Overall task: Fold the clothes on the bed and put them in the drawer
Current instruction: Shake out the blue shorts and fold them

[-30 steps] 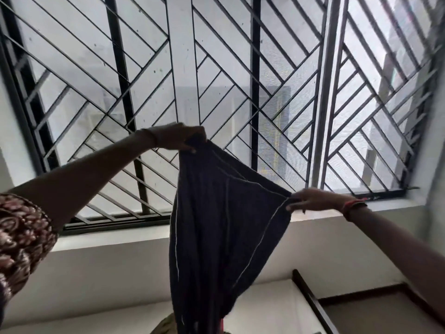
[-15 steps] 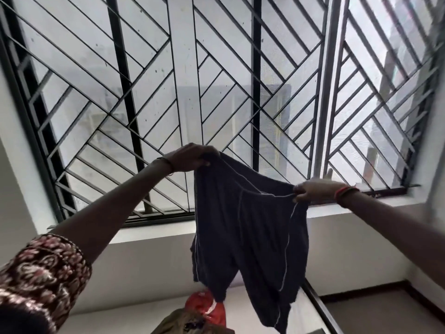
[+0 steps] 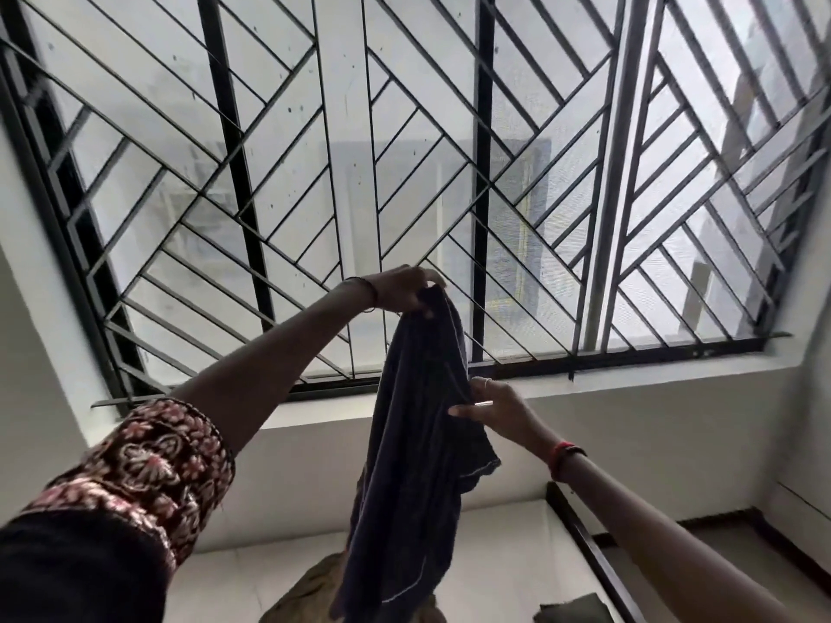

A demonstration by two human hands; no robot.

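The dark garment (image 3: 413, 465) hangs bunched in folds, so its kind and full shape cannot be told. Its top corner swallows the fingertips of the left hand (image 3: 398, 292) that grips it. The right hand (image 3: 499, 406) pinches the side edge, and the cloth hides its fingers beyond the thumb. The garment's lower end covers part of an olive garment (image 3: 306, 595), which the bottom edge also cuts off. A green cloth (image 3: 573, 611) is cut by the same edge, leaving only 1 corner showing. Only a pale strip of the bed (image 3: 494, 546) is visible. Beyond the window (image 3: 404, 150) mesh, the outdoor shapes are too blurred to identify.
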